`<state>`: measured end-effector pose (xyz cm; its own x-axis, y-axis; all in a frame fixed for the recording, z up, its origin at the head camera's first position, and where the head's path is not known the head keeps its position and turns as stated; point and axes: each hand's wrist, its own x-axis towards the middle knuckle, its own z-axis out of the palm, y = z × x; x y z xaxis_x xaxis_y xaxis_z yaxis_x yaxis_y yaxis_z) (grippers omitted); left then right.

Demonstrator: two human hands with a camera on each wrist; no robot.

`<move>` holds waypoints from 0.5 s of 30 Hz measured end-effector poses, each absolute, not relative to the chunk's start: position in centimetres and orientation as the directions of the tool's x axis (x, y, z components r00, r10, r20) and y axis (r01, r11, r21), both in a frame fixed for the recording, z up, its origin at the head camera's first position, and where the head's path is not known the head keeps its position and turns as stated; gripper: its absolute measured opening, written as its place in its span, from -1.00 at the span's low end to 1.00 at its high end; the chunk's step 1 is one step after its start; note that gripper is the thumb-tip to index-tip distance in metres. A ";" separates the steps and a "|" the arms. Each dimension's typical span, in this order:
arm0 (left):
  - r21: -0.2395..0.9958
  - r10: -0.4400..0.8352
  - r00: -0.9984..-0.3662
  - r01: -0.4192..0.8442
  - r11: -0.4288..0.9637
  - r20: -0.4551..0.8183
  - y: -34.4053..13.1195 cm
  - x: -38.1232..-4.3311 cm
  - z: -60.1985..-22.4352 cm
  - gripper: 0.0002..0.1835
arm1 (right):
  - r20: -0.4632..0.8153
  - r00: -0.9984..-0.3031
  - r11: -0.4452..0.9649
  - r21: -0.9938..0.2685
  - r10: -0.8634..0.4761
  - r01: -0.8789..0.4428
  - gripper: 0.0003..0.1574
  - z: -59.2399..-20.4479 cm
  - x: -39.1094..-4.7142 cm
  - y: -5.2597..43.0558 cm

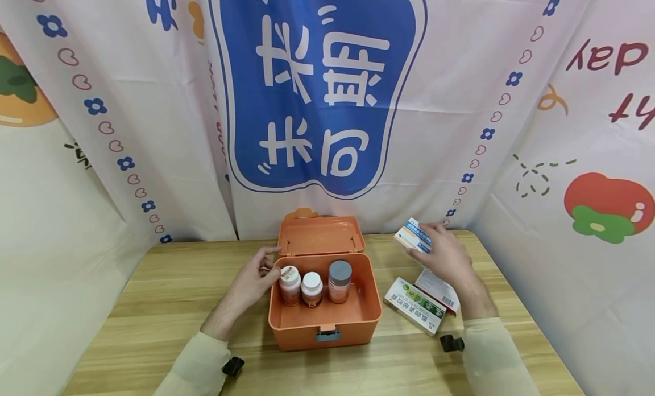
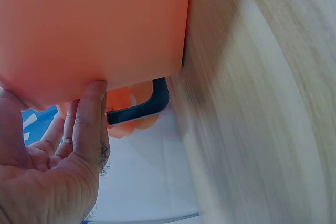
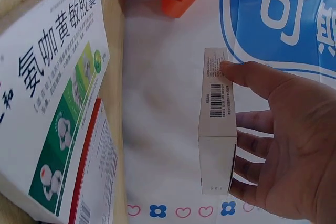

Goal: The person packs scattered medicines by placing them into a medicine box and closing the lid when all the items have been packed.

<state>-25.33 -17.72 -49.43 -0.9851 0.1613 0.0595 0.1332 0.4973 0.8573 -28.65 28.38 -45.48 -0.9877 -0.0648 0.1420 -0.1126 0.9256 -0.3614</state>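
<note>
My left hand [image 1: 254, 279] holds the back left corner of an orange storage box [image 1: 324, 333], with its thumb at the rim. In the left wrist view a finger of it touches the box's outer wall [image 2: 100, 24]. The box's lid [image 1: 322, 234] is swung back. Inside stand two white-capped pill bottles [image 1: 290, 291] [image 1: 312, 293] and a grey-capped bottle [image 1: 340, 288]. My right hand [image 1: 447, 256] pinches a small blue and white medicine box [image 1: 411, 236] above the table, right of the storage box. In the right wrist view, the thumb lies on its barcode side [image 3: 215, 93].
Two more medicine boxes lie under my right forearm: a white and green one [image 1: 415, 305] and, partly beneath my wrist, a white one with a red edge [image 1: 437, 288]. The wooden table [image 1: 169, 305] ends at a printed cloth backdrop [image 1: 317, 208].
</note>
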 end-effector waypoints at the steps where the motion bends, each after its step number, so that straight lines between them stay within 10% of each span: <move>1: 0.856 0.161 -0.985 0.134 0.499 0.060 -17.7 -25.3 -49.4 -0.44 | 0.144 -0.987 0.925 -0.361 -0.070 -0.118 0.05 -45.4 -28.6 28.2; 15: 0.849 0.161 -0.985 0.138 0.510 0.063 -17.7 -25.4 -49.6 -0.43 | 0.181 -0.977 0.921 -0.350 -0.110 -0.168 0.01 -43.8 -27.7 25.2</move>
